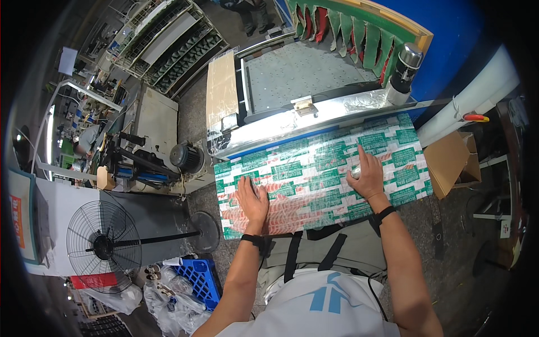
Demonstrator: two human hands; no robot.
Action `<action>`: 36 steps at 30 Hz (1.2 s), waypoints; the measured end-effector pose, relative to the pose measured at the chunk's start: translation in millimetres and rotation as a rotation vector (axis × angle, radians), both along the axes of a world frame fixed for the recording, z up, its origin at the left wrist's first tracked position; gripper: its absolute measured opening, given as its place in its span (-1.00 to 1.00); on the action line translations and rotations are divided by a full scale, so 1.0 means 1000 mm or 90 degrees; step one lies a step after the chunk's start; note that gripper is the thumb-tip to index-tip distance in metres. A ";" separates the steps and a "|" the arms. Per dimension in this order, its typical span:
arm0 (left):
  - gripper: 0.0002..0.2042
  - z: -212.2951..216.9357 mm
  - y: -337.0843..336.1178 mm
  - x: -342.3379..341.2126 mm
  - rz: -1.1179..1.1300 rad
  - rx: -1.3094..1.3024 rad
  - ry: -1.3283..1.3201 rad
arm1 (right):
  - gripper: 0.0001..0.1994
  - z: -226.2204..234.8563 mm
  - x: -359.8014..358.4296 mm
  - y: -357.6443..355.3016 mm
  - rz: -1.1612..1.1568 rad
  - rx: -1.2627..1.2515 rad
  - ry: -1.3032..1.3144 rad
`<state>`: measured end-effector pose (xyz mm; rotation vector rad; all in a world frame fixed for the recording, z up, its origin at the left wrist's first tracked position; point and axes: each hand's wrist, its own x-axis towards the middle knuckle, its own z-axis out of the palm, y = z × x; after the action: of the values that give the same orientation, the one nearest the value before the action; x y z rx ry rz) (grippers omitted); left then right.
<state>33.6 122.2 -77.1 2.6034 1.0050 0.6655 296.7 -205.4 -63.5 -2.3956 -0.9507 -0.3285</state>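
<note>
In front of me lies a long board (306,188), wrapped in glossy tape printed in green, white and red. My left hand (252,201) rests on its left part, fingers stretched out and nothing in them. Farther right, my right hand (369,175) is on the same surface with its fingers extended and the thumb apart. A small shiny spot shows between that thumb and forefinger; I cannot make out what it is. Both wrists wear dark bands. Just beyond the board runs a silvery foil-covered machine edge (264,132) with a small metal bracket (304,105).
A grey machine bed (303,73) sits behind, under a curtain of green and red strips (353,42). To the left stand a floor fan (104,247), a motor (187,157) and a blue crate (209,283). At right are a white roll (469,104) and an open cardboard box (449,160).
</note>
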 end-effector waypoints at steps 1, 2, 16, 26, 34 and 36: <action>-0.39 0.000 0.000 0.000 0.000 -0.001 -0.001 | -0.05 0.001 0.000 0.000 0.000 0.000 0.000; -0.39 -0.001 0.001 -0.001 0.001 0.000 -0.001 | -0.05 0.001 0.000 0.001 0.001 0.001 0.000; -0.38 0.000 0.001 0.000 0.001 -0.001 0.002 | -0.06 0.001 0.000 0.001 -0.003 -0.003 0.002; -0.38 0.001 0.001 -0.001 0.008 -0.011 0.002 | -0.05 0.000 0.000 0.002 -0.001 0.001 0.000; -0.37 -0.004 0.000 0.003 0.008 -0.004 0.013 | -0.06 0.003 0.001 -0.001 -0.006 0.007 -0.009; -0.36 -0.009 0.005 0.003 -0.003 0.004 -0.004 | -0.07 0.008 0.001 -0.005 -0.005 -0.006 -0.002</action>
<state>36.2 127.0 -86.1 2.6072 0.9961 0.6754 297.2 -210.7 -55.0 -2.4086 -0.9462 -0.3320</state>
